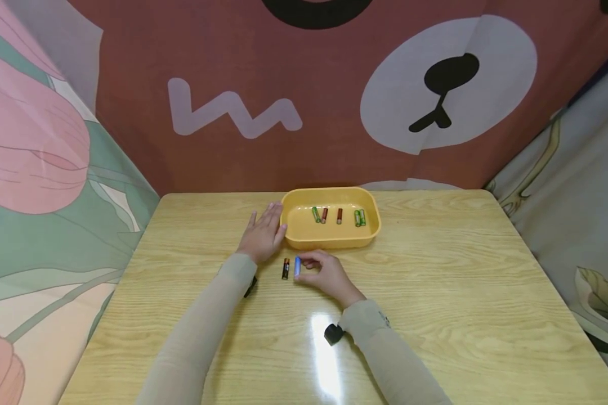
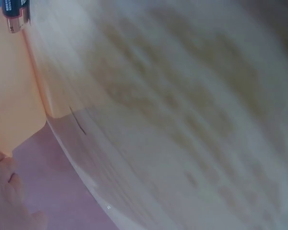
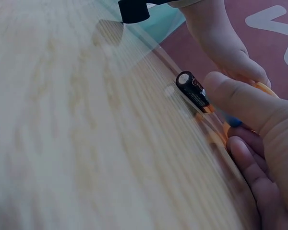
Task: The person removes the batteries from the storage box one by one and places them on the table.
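Note:
My right hand (image 1: 329, 275) pinches a blue battery (image 1: 297, 266) between thumb and fingers, just in front of the yellow tray (image 1: 329, 243). In the right wrist view the thumb hides most of that blue battery (image 3: 234, 121). A black battery with a copper-coloured end (image 1: 286, 269) lies on the table to the left of it. My left hand (image 1: 263, 233) rests against the tray's left side, its fingers extended along the wall and the thumb at the rim. Inside the tray lie several green batteries (image 1: 360, 218) and two red-brown ones (image 1: 339, 216).
The wooden table (image 1: 461, 292) reaches back to a brown printed cloth (image 1: 233, 163). Patterned cloths hang on both sides. A black wrist device (image 1: 334, 334) sits at the right cuff, and another shows under the left cuff.

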{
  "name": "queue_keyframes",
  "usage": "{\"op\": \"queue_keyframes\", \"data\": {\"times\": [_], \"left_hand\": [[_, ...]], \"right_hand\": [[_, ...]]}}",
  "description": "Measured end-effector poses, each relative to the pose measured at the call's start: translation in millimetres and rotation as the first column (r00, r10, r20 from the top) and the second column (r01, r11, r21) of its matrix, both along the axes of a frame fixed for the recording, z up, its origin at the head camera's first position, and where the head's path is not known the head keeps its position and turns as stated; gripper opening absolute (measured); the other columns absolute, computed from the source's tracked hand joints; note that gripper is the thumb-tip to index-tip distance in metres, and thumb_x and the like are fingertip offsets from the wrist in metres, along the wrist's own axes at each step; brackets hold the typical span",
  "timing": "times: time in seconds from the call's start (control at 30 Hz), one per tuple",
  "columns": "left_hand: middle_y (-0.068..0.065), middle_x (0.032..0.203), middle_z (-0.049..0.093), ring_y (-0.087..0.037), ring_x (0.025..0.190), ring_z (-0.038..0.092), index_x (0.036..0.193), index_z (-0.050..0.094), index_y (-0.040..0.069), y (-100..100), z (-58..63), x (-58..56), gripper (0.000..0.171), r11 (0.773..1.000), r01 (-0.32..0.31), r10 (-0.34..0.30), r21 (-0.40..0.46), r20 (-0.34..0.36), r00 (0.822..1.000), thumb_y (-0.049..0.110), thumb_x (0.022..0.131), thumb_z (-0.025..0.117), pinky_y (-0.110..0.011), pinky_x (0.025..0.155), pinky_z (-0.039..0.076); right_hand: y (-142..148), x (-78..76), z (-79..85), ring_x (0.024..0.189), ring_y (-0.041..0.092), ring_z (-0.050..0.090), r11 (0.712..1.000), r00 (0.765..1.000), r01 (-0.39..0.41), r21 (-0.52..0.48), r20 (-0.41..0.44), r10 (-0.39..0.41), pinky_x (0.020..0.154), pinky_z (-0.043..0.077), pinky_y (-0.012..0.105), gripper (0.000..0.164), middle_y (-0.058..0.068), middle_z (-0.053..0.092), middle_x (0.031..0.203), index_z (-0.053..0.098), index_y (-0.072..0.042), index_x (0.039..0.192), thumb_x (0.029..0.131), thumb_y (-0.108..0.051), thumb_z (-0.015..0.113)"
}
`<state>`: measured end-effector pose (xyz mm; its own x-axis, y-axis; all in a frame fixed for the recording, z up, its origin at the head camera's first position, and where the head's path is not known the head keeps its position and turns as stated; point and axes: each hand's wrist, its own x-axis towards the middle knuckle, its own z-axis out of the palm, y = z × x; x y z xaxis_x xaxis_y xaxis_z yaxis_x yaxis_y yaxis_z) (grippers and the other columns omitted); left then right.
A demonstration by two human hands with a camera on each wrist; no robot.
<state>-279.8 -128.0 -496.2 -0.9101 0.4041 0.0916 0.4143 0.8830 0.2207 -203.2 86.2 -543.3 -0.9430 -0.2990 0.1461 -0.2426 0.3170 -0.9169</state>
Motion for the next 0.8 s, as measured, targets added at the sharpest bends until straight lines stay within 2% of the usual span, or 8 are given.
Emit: {"op": "queue_keyframes", "data": {"times": [0.43, 0.8], "left_hand": [[-0.005, 0.17, 0.014, -0.02, 0.156, 0.009, 0.164, 0.012, 0.008, 0.5, 1.4, 0.3, 0.065, 1.0, -0.002, 0.002, -0.018, 0.009, 1.0, 0.044, 0.111, 0.023, -0.053, 0.125, 0.009], [-0.006, 0.169, 0.017, -0.021, 0.156, 0.011, 0.164, 0.013, 0.008, 0.2, -0.9, -0.6, 0.065, 1.0, 0.005, -0.005, -0.005, -0.005, 1.0, 0.044, 0.111, 0.024, -0.054, 0.125, 0.01]], "right_hand": [[-5.9, 0.6, 1.9, 0.087, 0.013, 0.061, 0.994, 0.997, 0.022, 0.111, -0.072, -0.014, 0.08, 0.056, 0.026, 0.054, 0.0, 0.065, 0.1, 0.073, -0.004, 0.119, 0.072, -0.02, 0.094], [-7.3, 0.3, 2.0, 0.085, 0.011, 0.058, 0.988, 0.996, 0.03, 0.15, -0.083, -0.018, 0.078, 0.055, 0.026, 0.055, -0.001, 0.063, 0.099, 0.073, -0.004, 0.121, 0.072, -0.018, 0.093]]}}
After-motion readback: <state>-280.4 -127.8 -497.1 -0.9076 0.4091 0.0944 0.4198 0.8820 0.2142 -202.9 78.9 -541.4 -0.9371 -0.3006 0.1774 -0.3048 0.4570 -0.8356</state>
